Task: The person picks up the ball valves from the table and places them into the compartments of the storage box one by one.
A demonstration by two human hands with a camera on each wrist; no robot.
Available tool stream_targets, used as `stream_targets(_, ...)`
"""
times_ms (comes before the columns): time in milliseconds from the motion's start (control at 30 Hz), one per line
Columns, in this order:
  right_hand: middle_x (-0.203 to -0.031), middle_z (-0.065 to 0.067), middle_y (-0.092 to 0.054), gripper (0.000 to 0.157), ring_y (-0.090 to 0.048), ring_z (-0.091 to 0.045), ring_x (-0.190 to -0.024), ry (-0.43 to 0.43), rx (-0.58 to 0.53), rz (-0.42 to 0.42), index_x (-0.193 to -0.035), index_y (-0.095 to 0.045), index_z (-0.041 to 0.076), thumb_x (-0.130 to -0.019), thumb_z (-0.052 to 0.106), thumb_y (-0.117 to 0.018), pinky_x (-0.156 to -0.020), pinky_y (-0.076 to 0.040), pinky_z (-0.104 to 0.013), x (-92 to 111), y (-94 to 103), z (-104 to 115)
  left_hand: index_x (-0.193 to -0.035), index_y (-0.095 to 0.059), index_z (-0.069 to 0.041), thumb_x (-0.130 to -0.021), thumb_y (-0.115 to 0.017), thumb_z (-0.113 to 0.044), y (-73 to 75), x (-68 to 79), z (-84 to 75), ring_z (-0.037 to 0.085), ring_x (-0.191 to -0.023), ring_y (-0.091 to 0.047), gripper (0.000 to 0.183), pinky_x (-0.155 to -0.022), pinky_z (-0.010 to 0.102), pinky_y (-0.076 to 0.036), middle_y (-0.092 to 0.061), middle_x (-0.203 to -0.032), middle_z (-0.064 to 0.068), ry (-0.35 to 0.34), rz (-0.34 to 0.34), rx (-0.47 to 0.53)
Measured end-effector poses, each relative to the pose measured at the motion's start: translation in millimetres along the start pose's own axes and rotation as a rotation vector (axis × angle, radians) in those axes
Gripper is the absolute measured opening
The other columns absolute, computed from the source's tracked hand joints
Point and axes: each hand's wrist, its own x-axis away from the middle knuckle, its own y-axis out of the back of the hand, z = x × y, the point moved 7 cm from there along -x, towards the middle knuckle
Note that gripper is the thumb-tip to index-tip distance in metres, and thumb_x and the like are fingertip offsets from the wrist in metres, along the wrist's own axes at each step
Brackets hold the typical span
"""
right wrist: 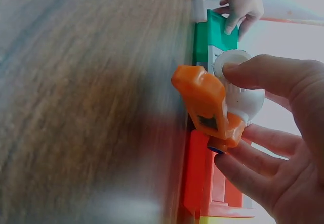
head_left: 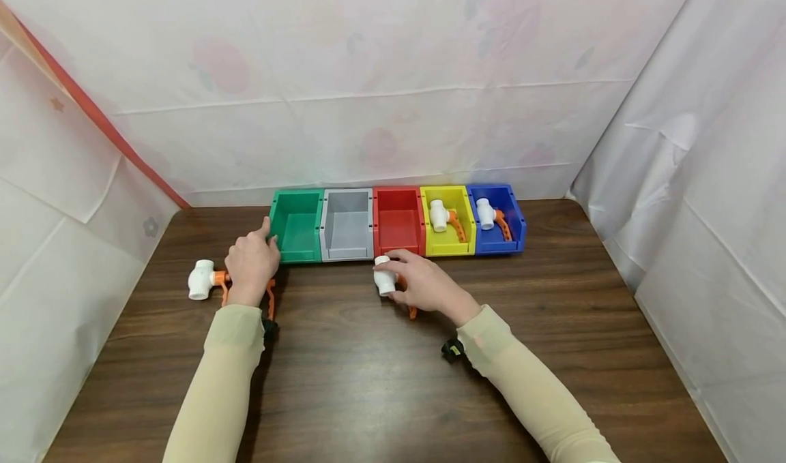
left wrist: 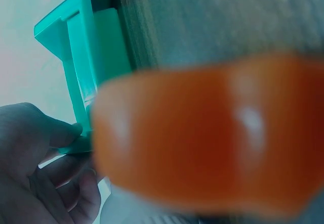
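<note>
My left hand [head_left: 253, 262] grips the left side wall of the green bin [head_left: 299, 258]; the left wrist view shows its thumb and fingers on the bin's edge. Just in front of the red bin [head_left: 399, 246], my right hand [head_left: 430, 284] pinches a white ball valve [head_left: 385, 276] with an orange handle. In the right wrist view the thumb presses on the valve's white body [right wrist: 245, 100], and the orange handle [right wrist: 202, 100] points toward the camera. Beside my left wrist lies another white ball valve [head_left: 200, 280]. A further orange handle [head_left: 271, 301] shows right of that wrist, its body hidden.
A grey bin [head_left: 346, 253] stands between the green and red bins. To the right, the yellow bin [head_left: 450, 249] and the blue bin [head_left: 500, 247] each hold a white valve with an orange handle. Behind the row hangs a pale curtain [head_left: 381, 122]. Wood-grain tabletop [head_left: 368, 395] lies in front.
</note>
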Motion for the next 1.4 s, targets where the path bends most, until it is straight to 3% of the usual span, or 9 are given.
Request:
stream_targets(633, -0.148, -0.003, -0.044, 0.058, -0.048, -0.024, -0.127, -0.071, -0.068, -0.162, -0.136, -0.061, 0.025, -0.083, 0.021, -0.083, -0.101, -0.047, -0.041, -3.3, 25.7, -10.2, -0.153, -0.038, -0.014, -0.103, -0.052, -0.024, -1.2, 0.6, 0.8, 0.050, -0.065, -0.057, 0.052, -0.048, 0.052, -0.044, -0.058, -0.124, 0.035, 0.009, 0.003, 0.007)
stream_targets(867, -0.147, -0.004, -0.044, 0.054, -0.048, -0.023, -0.124, -0.012, -0.021, -0.277, -0.131, -0.065, 0.023, -0.081, 0.017, -0.084, -0.100, -0.048, -0.038, -6.8, 33.5, -11.8, -0.153, -0.037, -0.014, -0.103, -0.052, -0.024, -2.3, -0.1, 0.2, 0.047, -0.063, -0.056, 0.053, -0.047, 0.050, -0.044, -0.058, -0.125, 0.035, 0.010, 0.005, 0.008)
stream_targets(1133, -0.149, -0.010, -0.042, 0.052, -0.047, -0.028, -0.128, 0.079, 0.098, -0.347, -0.133, -0.064, 0.020, -0.084, 0.009, -0.080, -0.097, -0.049, -0.037, -13.6, 39.9, -9.3, -0.153, -0.037, -0.014, -0.104, -0.051, -0.024, -1.0, 0.9, -1.4, 0.049, -0.064, -0.056, 0.053, -0.047, 0.051, -0.044, -0.058, -0.122, 0.037, 0.005, 0.004, -0.002)
stream_targets(1400, -0.148, -0.013, -0.042, 0.049, -0.047, -0.029, -0.127, 0.156, 0.116, -0.452, -0.131, -0.064, 0.018, -0.085, 0.004, -0.075, -0.100, -0.047, -0.035, -24.5, 46.0, -12.0, -0.154, -0.037, -0.014, -0.104, -0.052, -0.024, -1.4, 0.9, -0.6, 0.048, -0.063, -0.056, 0.053, -0.046, 0.050, -0.043, -0.058, -0.123, 0.036, 0.010, 0.008, -0.001)
